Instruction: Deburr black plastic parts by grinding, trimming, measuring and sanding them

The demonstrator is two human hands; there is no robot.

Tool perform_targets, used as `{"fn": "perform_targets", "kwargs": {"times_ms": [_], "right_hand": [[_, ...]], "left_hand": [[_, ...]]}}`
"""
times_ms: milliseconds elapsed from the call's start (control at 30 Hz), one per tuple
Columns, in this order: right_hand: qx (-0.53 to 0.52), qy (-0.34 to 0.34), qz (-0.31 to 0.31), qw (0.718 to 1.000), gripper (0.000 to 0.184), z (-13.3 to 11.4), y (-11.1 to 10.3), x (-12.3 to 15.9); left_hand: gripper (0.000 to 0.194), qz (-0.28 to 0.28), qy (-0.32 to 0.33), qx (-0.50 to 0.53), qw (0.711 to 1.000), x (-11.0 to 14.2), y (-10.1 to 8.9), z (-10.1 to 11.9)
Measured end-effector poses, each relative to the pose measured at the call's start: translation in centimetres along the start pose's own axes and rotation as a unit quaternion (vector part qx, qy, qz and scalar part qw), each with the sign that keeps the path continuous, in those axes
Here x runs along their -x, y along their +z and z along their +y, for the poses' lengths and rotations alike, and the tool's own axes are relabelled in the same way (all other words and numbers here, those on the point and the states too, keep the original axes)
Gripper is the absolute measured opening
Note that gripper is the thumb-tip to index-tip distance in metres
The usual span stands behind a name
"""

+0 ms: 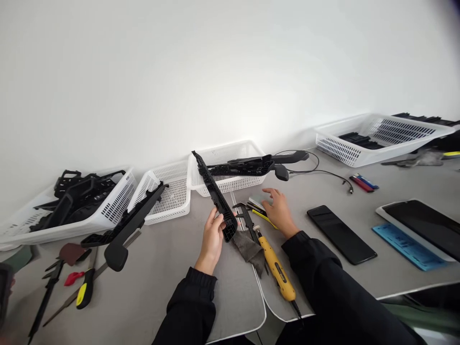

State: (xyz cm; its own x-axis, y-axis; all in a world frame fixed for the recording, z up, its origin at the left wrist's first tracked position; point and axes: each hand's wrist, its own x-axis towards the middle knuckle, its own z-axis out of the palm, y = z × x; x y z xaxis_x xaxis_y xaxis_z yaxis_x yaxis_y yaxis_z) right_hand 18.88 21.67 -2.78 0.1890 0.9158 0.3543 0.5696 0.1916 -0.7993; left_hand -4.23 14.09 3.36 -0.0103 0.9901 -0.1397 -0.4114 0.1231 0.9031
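Observation:
My left hand point(212, 237) is closed around the lower end of a long black plastic part point(215, 194), which tilts up toward the back baskets. Its inner side shows ribs and small cells. My right hand point(279, 211) is over a small group of tools, thumb and forefinger apart. Beneath or beside its fingers lie a yellow-handled cutter point(264, 218) and some thin dark tools, partly covered. Between my hands are a black caliper point(247, 218) and a crumpled grey cloth point(247, 249). A yellow corded power tool point(276, 268) lies closer to me.
Behind stand white baskets point(196, 184) with black parts, some overhanging. On the left are a yellow-black handled file point(85, 290), another caliper point(50, 292) and another person's partly visible hand point(13, 283). To the right lie a phone point(341, 235), a blue tray point(409, 247) and lighters point(362, 183).

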Motion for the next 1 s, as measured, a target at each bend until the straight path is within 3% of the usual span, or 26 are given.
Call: {"fn": "perform_targets", "kwargs": {"times_ms": [167,367,500,667,767,1000], "right_hand": [[0.035,-0.053,0.037,0.997,0.028,-0.6,-0.5,0.0],[0.052,-0.08,0.093,0.991,0.023,-2.2,-2.7,0.3],[0.054,-0.077,0.044,0.995,0.025,-3.0,-3.9,3.4],[0.017,-0.056,-0.089,0.994,0.035,-3.5,-5.6,10.6],[0.016,-0.054,-0.093,0.994,0.026,-3.4,-6.5,13.9],[0.072,-0.036,-0.145,0.986,0.052,-3.6,-6.9,15.5]], "left_hand": [[0.049,0.011,-0.002,0.042,0.999,-0.4,-0.6,-0.4],[0.043,0.03,-0.013,0.158,0.987,-1.2,-1.7,-0.9],[0.026,0.037,-0.039,0.23,0.972,-1.7,-2.4,-0.7],[0.018,0.018,-0.064,0.253,0.965,-1.3,-2.4,-0.4],[0.022,0.006,-0.067,0.228,0.971,-1.1,-2.0,-0.7],[0.043,0.011,-0.034,0.114,0.993,-0.4,-0.9,-1.7]]}}
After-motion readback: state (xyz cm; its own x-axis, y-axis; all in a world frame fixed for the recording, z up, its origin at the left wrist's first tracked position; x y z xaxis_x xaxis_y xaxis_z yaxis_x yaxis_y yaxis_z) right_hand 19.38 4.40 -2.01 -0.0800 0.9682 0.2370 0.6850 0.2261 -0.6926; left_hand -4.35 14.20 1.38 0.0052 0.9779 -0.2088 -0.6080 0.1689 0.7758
